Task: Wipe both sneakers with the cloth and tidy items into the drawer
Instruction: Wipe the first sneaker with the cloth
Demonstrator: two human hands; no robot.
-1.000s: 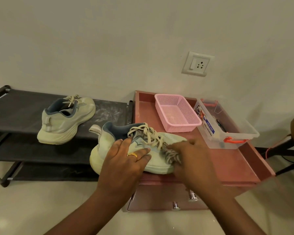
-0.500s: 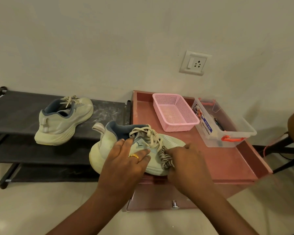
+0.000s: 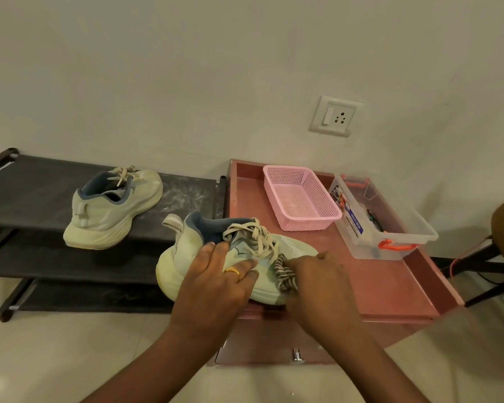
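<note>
2 sneakers: near sneaker mid-frame on the pink tabletop, left grip flat on its side, right grip clenching 1 striped cloth against it, far sneaker left on the black shoe rack; 1 pink basket, 1 clear box behind; plain wall, 1 socket.

The left hand lies flat on the side of a pale sneaker at the front left corner of the red cabinet top. The right hand holds a bunched striped cloth against the sneaker's side. A pink basket stands at the back edge and a clear box at the right edge. The second sneaker sits on the black rack.
</note>
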